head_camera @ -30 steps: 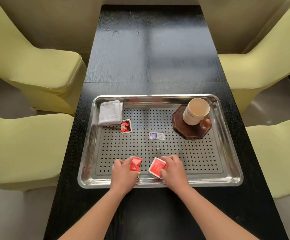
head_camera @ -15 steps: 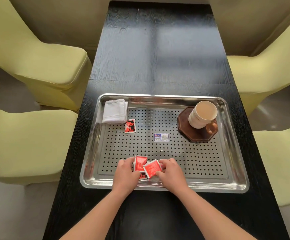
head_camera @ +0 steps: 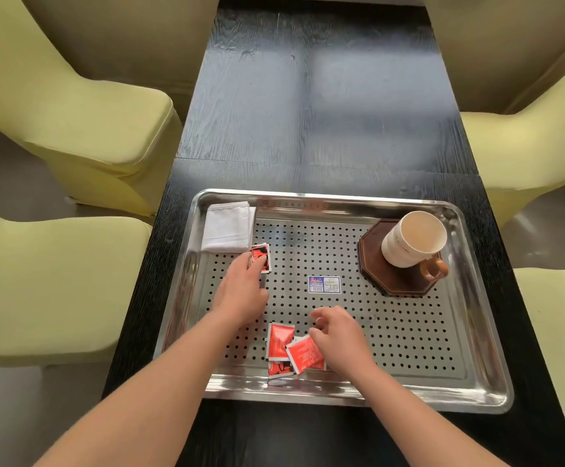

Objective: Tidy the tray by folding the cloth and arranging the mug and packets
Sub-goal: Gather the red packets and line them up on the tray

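Logging the head view. A perforated steel tray (head_camera: 409,399) is set on the near end of a dark wood table (head_camera: 308,112); all positions below are given against the tray. The cloth (head_camera: 228,227) is folded and laid in the tray's far-left corner. The mug (head_camera: 412,239) is stood upright on a brown octagonal coaster (head_camera: 375,264) in the tray's far-right part, with its handle turned to the near right. A lone packet (head_camera: 263,254), red and black, is laid just beside the cloth's near-right corner. The left hand (head_camera: 242,291) is stretched into the tray's left part, fingertips placed on that packet's near-left edge; whether it is pinched or merely touched cannot be told. Three red packets (head_camera: 279,342) are bunched at the tray's near edge, left of centre, and overlapped: one upright, one tilted across it, and a third partly buried beneath. The right hand (head_camera: 338,335) is held just right of that bunch, fingers loosely curled, with nothing seen grasped; contact between its heel and the tilted packet cannot be confirmed. A small blue-and-white sticker (head_camera: 324,284) is stuck at the tray's centre. Yellow-green chairs (head_camera: 89,106) are placed off both sides of the tray, beyond the table edges.
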